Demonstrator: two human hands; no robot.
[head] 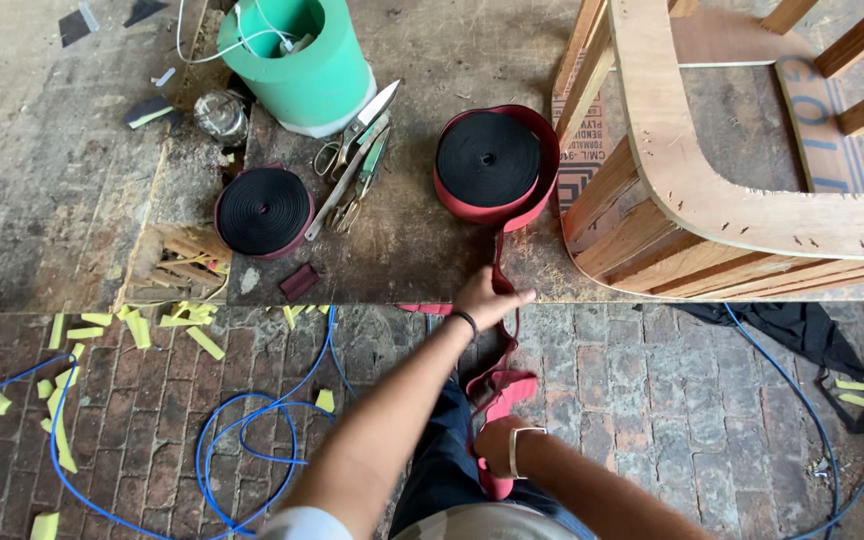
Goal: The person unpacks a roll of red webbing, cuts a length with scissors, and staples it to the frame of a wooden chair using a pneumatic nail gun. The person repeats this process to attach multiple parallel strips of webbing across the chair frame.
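A red webbing strap (500, 262) runs from the large roll (492, 165), which lies flat on the surface (422, 250) at upper centre of the frame, down over the surface edge to the lower centre. The left hand (484, 298), at the surface edge, is closed around the strap with the fingers pointing right. The right hand (497, 445), lower in the frame, grips a bunched, folded length of the same strap; a watch sits on that wrist.

A smaller roll (264, 212) of dark webbing lies at centre left of the surface. Between the two rolls lie scissors (352, 160) and other hand tools. A green bucket (302, 60) stands at upper centre left. A curved wooden frame (692, 170) occupies the upper right. On the brick floor (652, 400), a blue cable (242, 450) loops at lower left among yellow foam scraps (137, 330).
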